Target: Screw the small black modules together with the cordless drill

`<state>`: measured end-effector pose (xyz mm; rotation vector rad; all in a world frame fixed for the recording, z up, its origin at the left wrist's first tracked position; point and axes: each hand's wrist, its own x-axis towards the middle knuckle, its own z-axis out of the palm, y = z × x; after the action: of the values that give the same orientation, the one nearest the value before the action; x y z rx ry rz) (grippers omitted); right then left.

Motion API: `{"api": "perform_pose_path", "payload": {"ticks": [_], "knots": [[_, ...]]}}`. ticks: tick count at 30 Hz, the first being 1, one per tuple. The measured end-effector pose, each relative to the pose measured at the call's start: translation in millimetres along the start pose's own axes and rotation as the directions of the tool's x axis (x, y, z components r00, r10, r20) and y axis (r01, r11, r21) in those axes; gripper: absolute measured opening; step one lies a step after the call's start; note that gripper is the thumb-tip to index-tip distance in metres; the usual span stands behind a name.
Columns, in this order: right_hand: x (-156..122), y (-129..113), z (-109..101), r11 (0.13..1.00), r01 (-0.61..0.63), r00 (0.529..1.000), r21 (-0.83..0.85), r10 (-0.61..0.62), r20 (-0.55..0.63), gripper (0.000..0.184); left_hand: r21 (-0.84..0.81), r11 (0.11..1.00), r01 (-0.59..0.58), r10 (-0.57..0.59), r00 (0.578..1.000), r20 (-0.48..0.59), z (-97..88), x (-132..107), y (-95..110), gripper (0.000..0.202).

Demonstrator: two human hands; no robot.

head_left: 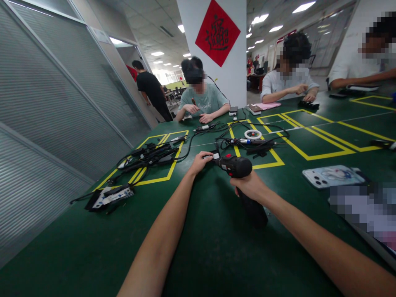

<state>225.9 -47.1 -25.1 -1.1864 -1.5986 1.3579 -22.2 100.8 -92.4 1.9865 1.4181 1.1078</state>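
Note:
My right hand (249,186) is wrapped round the handle of a black cordless drill (241,167) with red marks on its body. The drill's front end points left, toward my left hand (200,162). Those left fingers are closed on a small black part with a white patch (215,155), which lies on the green table. The drill's tip is right beside this part; whether the two touch is too small to tell. Part of the drill's handle is covered by my right hand.
Bundled black cables (151,159) lie on the left, with black-and-white pieces (111,196) nearer. Ahead are a white tape roll (253,135) and a pen-shaped electric screwdriver (247,141). A phone (334,176) lies right. Yellow tape (329,154) marks the table; several people sit around it.

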Motion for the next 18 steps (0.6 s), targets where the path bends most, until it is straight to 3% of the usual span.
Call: {"api": "perform_pose_path", "payload": {"ticks": [11,18], "knots": [[0.1,1.4,-0.3,0.999,-0.012,1.0,0.043,0.012,-0.004,0.001,-0.012,1.0,-0.013,0.013,1.0,0.003,-0.3,0.2,-2.6,0.026],[-0.8,1.2,-7.1,0.985,-0.105,0.994,0.137,0.109,-0.021,0.004,-0.006,1.0,0.003,-0.003,1.0,-0.004,0.6,0.0,-2.4,0.026]]}}
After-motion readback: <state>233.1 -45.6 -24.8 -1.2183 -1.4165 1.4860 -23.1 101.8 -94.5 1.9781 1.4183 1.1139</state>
